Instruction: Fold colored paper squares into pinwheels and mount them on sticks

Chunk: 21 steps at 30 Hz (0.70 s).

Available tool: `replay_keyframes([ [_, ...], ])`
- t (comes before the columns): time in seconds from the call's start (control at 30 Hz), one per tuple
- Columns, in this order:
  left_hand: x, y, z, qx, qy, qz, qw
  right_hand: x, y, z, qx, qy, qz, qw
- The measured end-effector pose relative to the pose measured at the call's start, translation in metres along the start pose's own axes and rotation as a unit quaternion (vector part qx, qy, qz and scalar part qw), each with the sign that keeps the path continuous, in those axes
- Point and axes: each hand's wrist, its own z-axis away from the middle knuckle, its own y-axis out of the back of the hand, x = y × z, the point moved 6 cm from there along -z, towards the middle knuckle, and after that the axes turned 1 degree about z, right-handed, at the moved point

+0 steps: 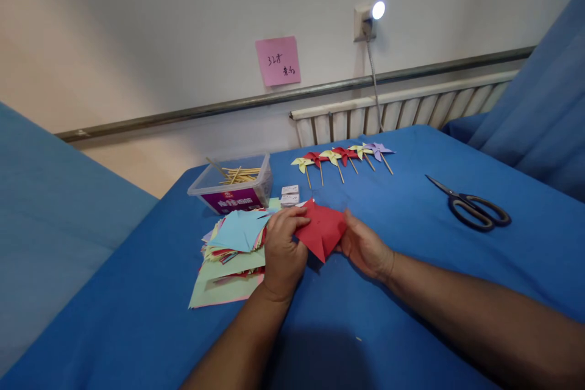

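A red paper square [323,228] with slits cut in from its corners is held between both hands over the blue cloth. My left hand [286,247] pinches its left side, thumb and fingers closed on the paper. At the opposite corner, my right hand [365,247] grips the edge, its fingers partly hidden behind the sheet. Just left of my left hand lies a stack of cut paper squares [240,231], light blue on top, resting on larger pale green sheets [205,289]. Two small white boxes [289,196] sit behind the red paper.
A clear plastic tub [265,180] with wooden sticks [242,175] stands at the back left. Several finished pinwheels [333,157] on sticks lie in a row near the wall. Black-handled scissors [473,207] lie at the right. A blue curtain [543,91] hangs beyond.
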Motion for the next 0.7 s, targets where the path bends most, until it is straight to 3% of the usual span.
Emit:
replay_keyframes([
  [0.17, 0.007, -0.009, 0.005, -0.036, -0.002, 0.057, 0.998, -0.002, 0.009, -0.002, 0.076, 0.030, -0.011, 0.997],
  [0.27, -0.004, -0.013, 0.008, -0.008, 0.105, 0.143, 0.984, -0.005, 0.013, -0.004, 0.101, 0.037, -0.015, 0.994],
  [0.33, -0.017, -0.019, 0.012, 0.018, 0.218, 0.244, 0.945, -0.007, 0.016, -0.005, 0.116, 0.040, -0.017, 0.992],
  [0.43, -0.028, -0.037, 0.020, 0.010, 0.361, 0.406, 0.840, -0.009, 0.021, -0.007, 0.135, 0.055, -0.019, 0.989],
  [0.5, -0.028, -0.047, 0.024, -0.015, 0.414, 0.490, 0.767, -0.008, 0.024, -0.009, 0.145, 0.063, -0.021, 0.987],
  [0.57, -0.026, -0.052, 0.026, -0.033, 0.440, 0.545, 0.713, -0.007, 0.027, -0.010, 0.153, 0.066, -0.023, 0.986],
  [0.63, -0.023, -0.054, 0.028, -0.048, 0.447, 0.565, 0.692, -0.005, 0.028, -0.011, 0.156, 0.064, -0.023, 0.985],
  [0.7, -0.022, -0.055, 0.030, -0.061, 0.444, 0.558, 0.698, -0.004, 0.028, -0.011, 0.158, 0.058, -0.021, 0.986],
])
